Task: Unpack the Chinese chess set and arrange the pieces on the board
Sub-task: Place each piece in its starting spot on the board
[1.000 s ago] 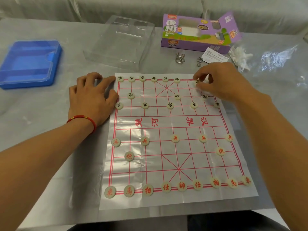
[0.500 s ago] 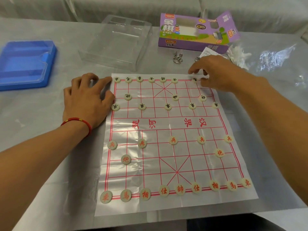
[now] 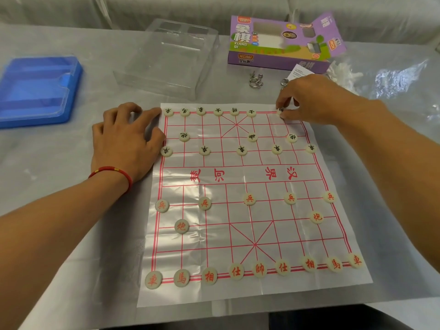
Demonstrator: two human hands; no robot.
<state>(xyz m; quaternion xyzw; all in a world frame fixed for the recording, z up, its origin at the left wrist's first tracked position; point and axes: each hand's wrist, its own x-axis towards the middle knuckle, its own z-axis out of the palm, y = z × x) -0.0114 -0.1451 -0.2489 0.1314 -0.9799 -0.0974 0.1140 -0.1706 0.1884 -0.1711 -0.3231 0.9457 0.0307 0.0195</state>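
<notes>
The right hand [image 3: 312,98] pinches a black piece [image 3: 281,110] in its grip on the far row of the board [image 3: 240,177], near the right corner. The left hand [image 3: 123,144] lies flat with fingers spread, pressing the board's left edge on the counter [image 3: 59,191]. The board is a thin clear sheet with pink lines and red writing across the middle. Round pale pieces sit on it: black writing on the far side, red on the near side. Behind it lies a purple box [image 3: 278,46] that reads "XIANG QI". Beside the box are a clear tray [image 3: 166,58] and a blue tray [image 3: 35,89].
</notes>
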